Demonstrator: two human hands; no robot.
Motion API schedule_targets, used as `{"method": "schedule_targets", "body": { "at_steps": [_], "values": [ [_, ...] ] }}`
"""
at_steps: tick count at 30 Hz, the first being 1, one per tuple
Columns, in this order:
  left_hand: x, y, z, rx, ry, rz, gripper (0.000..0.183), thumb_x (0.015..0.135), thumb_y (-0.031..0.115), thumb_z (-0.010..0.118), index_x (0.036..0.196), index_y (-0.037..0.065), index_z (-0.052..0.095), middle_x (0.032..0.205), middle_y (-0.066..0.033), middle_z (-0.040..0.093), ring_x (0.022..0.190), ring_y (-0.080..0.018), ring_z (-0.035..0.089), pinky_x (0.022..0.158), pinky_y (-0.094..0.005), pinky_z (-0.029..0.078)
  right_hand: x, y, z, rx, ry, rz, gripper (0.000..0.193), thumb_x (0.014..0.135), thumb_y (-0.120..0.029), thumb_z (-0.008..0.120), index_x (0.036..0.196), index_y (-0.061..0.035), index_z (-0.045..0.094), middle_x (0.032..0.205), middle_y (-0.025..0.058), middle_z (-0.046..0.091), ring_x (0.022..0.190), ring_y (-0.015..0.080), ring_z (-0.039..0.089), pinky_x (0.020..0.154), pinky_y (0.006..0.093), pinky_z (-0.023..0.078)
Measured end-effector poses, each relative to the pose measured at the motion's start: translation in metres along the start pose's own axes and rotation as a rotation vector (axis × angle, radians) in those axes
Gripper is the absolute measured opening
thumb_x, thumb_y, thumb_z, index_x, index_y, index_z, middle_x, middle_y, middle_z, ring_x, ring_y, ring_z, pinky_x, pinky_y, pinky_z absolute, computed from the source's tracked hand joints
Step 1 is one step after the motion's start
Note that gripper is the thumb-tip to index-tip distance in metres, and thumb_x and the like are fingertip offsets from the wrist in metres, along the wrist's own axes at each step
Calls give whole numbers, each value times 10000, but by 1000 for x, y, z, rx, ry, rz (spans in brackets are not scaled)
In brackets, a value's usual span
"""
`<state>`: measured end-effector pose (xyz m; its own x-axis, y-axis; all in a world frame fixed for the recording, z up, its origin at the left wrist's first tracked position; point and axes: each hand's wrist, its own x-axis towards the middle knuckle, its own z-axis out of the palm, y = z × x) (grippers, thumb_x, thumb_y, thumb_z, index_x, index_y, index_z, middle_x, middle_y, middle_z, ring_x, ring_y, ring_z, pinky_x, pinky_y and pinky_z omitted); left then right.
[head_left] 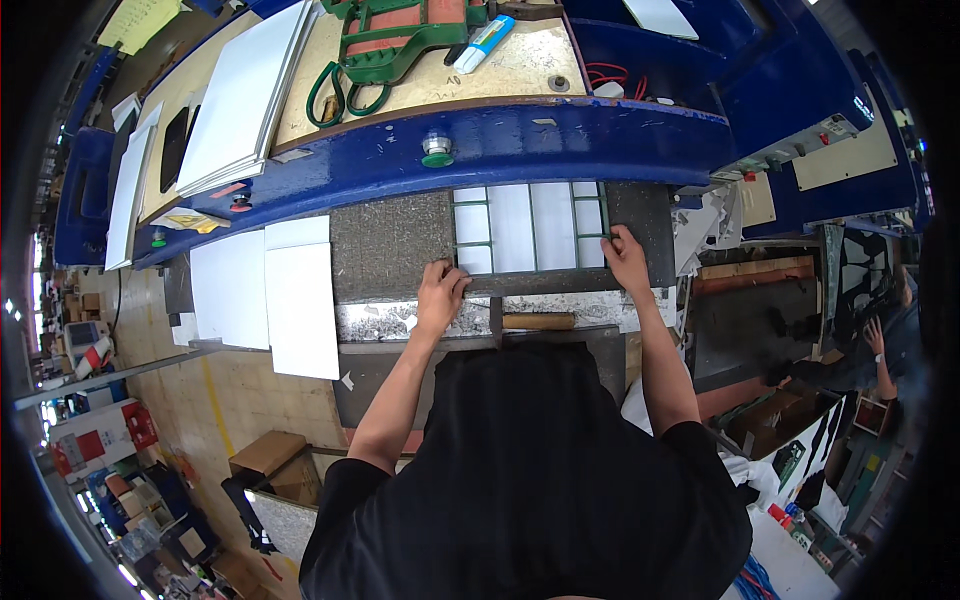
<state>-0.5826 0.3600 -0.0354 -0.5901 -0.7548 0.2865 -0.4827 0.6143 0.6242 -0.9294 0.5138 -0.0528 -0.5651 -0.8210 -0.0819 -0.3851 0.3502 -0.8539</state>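
Note:
A white sheet (530, 225) lies under a green-edged cutting frame (530, 242) on the grey bed of a blue press machine (560, 135). My left hand (440, 290) grips the frame's near left corner. At the near right corner my right hand (625, 258) presses on the frame's edge. Both hands rest at the bed's front rim.
White sheets (300, 300) are stacked left of the bed. More white boards (240, 100), green scissors (340, 95) and a marker (483, 43) lie on top of the machine. A green button (437, 150) sits on its front. Another person's hand (875, 335) works at far right.

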Motion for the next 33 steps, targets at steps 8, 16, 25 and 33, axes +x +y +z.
{"method": "schedule_targets", "body": {
  "at_steps": [8, 16, 25, 33],
  "values": [
    [3, -3, -1, -13, -20, 15, 117, 758, 90, 742, 860, 58, 695, 935, -119, 569, 876, -315, 555, 730, -420, 488, 0, 11, 4, 66, 17, -22, 204, 914, -122, 637, 1051, -2, 545, 596, 56, 499, 550, 79, 416, 513, 281, 356],
    [1, 0, 2, -12, 3, 2, 114, 758, 70, 742, 857, 44, 692, 925, -120, 568, 871, -318, 554, 723, -423, 482, 2, 18, 6, 131, 24, -34, 203, 918, -105, 632, 1064, 6, 546, 606, 29, 516, 570, 59, 426, 516, 264, 355],
    [2, -3, 2, -8, -14, -8, 104, 745, 47, 743, 840, 41, 701, 929, -132, 553, 881, -322, 549, 750, -420, 471, 3, 17, 8, 323, 7, 30, 172, 920, -52, 623, 1061, 18, 553, 673, -7, 561, 615, 16, 431, 523, 217, 317],
    [6, -2, -1, -62, -42, -25, 129, 723, 37, 754, 846, 45, 716, 926, -129, 553, 886, -316, 557, 750, -410, 473, 3, 17, 6, 356, 22, 26, 139, 918, -59, 632, 1020, 13, 572, 692, -23, 568, 633, 12, 441, 542, 213, 323]
  ]
}}
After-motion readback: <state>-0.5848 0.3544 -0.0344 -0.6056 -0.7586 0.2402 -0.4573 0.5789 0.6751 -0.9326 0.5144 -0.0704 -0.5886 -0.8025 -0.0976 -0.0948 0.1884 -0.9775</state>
